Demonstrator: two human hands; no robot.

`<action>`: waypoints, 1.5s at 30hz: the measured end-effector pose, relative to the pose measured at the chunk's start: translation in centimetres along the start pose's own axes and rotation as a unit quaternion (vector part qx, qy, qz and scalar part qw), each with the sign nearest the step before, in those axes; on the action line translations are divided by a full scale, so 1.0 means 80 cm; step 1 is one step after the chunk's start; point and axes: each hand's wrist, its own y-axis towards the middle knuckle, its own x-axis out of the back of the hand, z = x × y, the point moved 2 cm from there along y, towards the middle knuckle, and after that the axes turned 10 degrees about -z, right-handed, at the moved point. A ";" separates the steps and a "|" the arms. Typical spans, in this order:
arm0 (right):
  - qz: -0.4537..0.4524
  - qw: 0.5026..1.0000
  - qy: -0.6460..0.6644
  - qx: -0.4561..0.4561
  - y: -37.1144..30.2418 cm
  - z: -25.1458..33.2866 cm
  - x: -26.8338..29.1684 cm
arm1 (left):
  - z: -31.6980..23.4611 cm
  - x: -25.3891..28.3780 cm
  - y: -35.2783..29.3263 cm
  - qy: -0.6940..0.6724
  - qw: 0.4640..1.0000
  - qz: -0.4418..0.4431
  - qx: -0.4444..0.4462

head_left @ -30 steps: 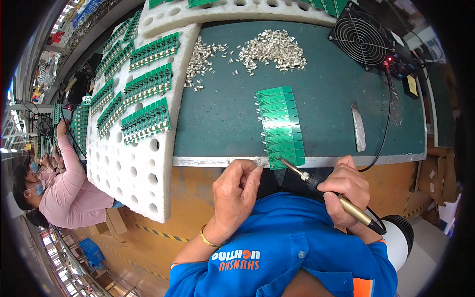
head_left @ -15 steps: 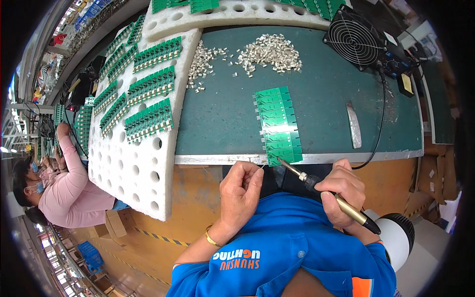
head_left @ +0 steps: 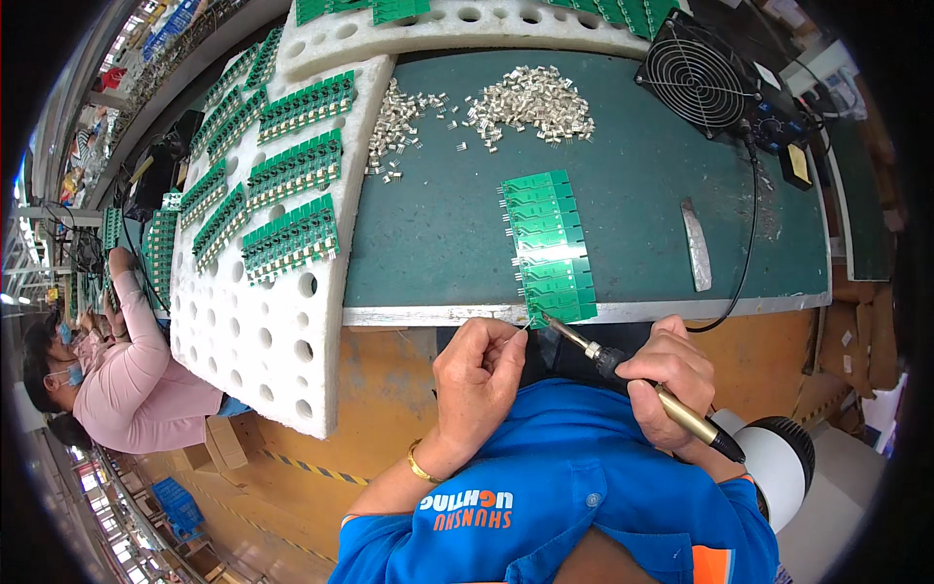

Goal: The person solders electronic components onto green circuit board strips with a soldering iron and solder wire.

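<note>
Right hand (head_left: 669, 380): wrapped firmly round the soldering iron (head_left: 689, 415), tip down at the green board's near end!
Left hand (head_left: 477, 375): thumb and forefinger pinching a thin wire (head_left: 526, 328), right beside that same end.
Green board (head_left: 551, 243): on the dark green bench (head_left: 428, 248), near end over its pale edge.
Beyond it: a heap of small connectors (head_left: 530, 105).
Left flank: white foam slab (head_left: 287, 341) bearing more boards (head_left: 290, 238).
Far right: a black fan (head_left: 693, 83).

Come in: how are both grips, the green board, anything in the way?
Left grip, thin strand pinched near green board. Right grip around soldering iron, tip at board's near end. Small parts piled beyond, not in the way.
</note>
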 end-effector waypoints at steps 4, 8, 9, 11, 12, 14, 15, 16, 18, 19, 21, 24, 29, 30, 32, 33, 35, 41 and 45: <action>0.001 1.000 0.000 0.000 -0.001 0.000 -0.002 | 0.001 -0.001 0.002 -0.002 1.000 0.004 -0.001; 0.001 1.000 -0.001 0.003 -0.002 -0.001 -0.003 | 0.002 -0.002 0.004 0.000 1.000 0.008 -0.005; 0.003 1.000 -0.002 0.004 -0.002 -0.001 -0.003 | 0.001 -0.001 0.004 -0.006 1.000 0.010 0.004; 0.005 1.000 -0.002 0.004 -0.003 -0.001 -0.003 | 0.001 -0.001 0.004 -0.012 1.000 0.012 0.013; 0.006 1.000 -0.004 0.008 -0.003 0.000 -0.003 | 0.001 -0.001 0.004 -0.018 1.000 0.013 0.021; 0.008 1.000 -0.007 0.011 -0.003 0.000 -0.004 | 0.002 0.000 0.003 -0.025 0.999 0.013 0.030; 0.009 1.000 -0.007 0.011 -0.003 0.001 -0.004 | 0.003 0.000 0.002 -0.023 0.999 0.012 0.025; 0.011 1.000 -0.006 0.012 -0.003 0.002 -0.005 | 0.003 0.001 0.002 -0.021 1.000 0.011 0.019; 0.012 1.000 -0.008 0.014 -0.003 0.002 -0.005 | 0.004 0.001 0.001 -0.021 1.000 0.010 0.017; 0.012 1.000 -0.010 0.015 -0.004 0.003 -0.005 | 0.004 0.002 0.001 -0.021 1.000 0.009 0.014; 0.012 1.000 -0.008 0.018 -0.003 0.003 -0.006 | 0.003 0.002 0.000 -0.018 1.000 0.008 0.013; 0.015 1.000 -0.012 0.021 -0.003 0.005 -0.006 | 0.003 0.001 0.001 -0.016 1.000 0.008 0.013; 0.026 0.999 -0.018 0.031 -0.003 0.006 -0.006 | 0.004 0.001 0.001 -0.016 1.000 0.007 0.018; 0.028 0.999 -0.018 0.033 -0.003 0.007 -0.006 | 0.003 0.001 0.001 -0.013 1.000 0.009 0.015; 0.031 0.999 -0.019 0.035 -0.002 0.007 -0.006 | 0.002 0.000 0.002 -0.011 1.000 0.011 0.013; 0.035 0.998 -0.022 0.039 -0.003 0.007 -0.006 | 0.002 -0.001 0.003 -0.015 1.000 -0.001 0.012; 0.038 0.998 -0.026 0.042 -0.003 0.008 -0.006 | 0.001 -0.003 0.003 -0.020 1.000 -0.012 0.010; 0.052 0.996 -0.041 0.052 -0.001 0.012 -0.006 | 0.000 -0.003 0.004 -0.007 1.000 -0.019 0.000; 0.060 0.996 -0.047 0.055 0.001 0.013 -0.005 | -0.003 -0.002 0.004 0.026 1.000 0.010 0.002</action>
